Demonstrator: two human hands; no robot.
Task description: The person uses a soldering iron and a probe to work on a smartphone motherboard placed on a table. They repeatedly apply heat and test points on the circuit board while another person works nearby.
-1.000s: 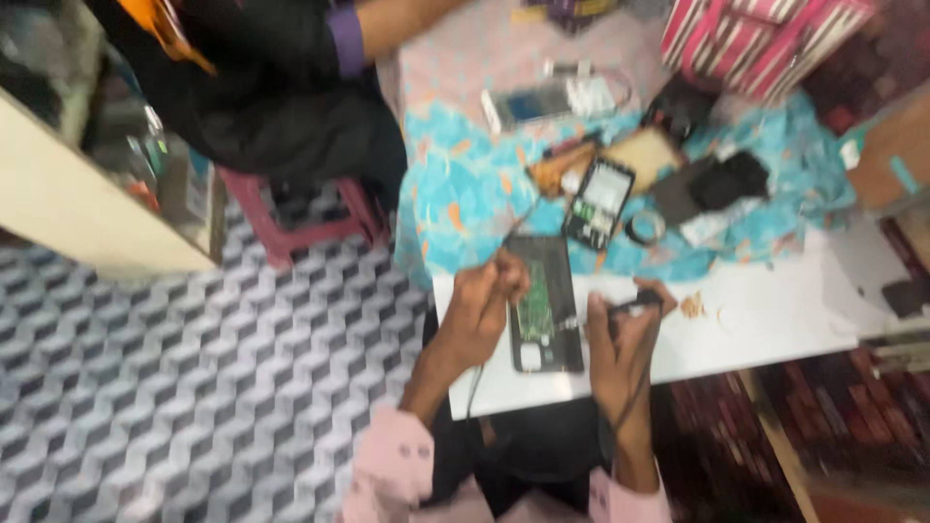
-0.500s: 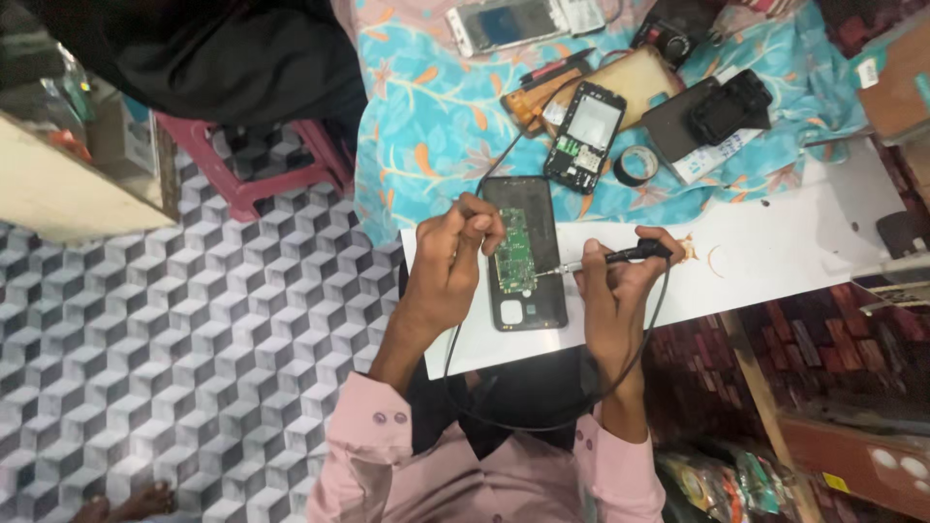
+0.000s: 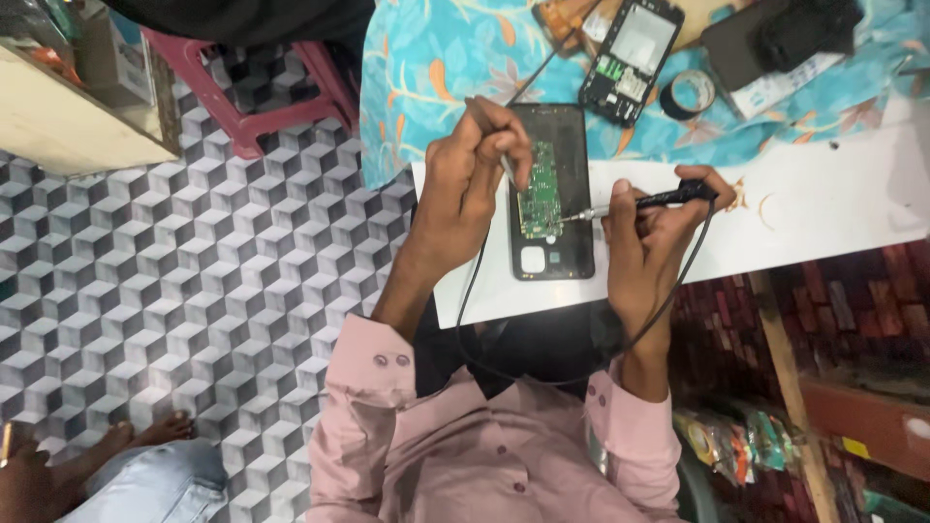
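At centre frame, our right hand (image 3: 651, 232) grasps a soldering iron (image 3: 647, 201) touching the green board (image 3: 539, 190) of the opened phone (image 3: 552, 194); our left hand (image 3: 475, 179) grips a thin tool (image 3: 506, 167).

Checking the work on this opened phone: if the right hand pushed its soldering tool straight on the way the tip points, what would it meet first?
The right hand aims the soldering tool leftward; its tip would first meet the green circuit board in the opened phone, probably touching already, though depth is unclear.

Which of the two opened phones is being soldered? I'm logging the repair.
The larger black phone on the white board, between both hands: the iron tip meets its green circuit board. The smaller phone lies untouched on the blue cloth beyond.
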